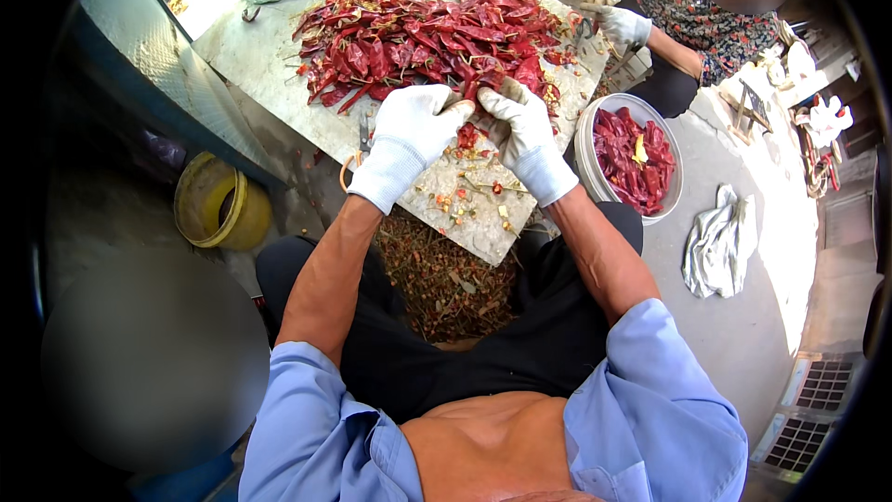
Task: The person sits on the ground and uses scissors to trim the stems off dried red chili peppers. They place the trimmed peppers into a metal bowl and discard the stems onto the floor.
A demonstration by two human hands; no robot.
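A wide pile of dried red chili peppers (418, 38) covers the far part of a pale board (279, 45). At the pile's near edge, my left hand (418, 125), in a white knit glove, and my right hand (519, 122), gloved too, pinch a dried red chili (471, 89) between their fingertips. Cut stems and chili bits (474, 188) lie scattered on the board's near corner. Scissors with orange handles (350, 166) lie beside my left wrist, partly hidden by it. A white bucket (584, 146) of red chilies stands right of my right hand.
Across the board at the right, a co-worker's gloved hands (617, 14) are close together. A yellow bucket (244, 209) stands at the left. Stems and debris (453, 279) heap between my legs below the board. A white cloth (721, 244) lies on the floor at the right.
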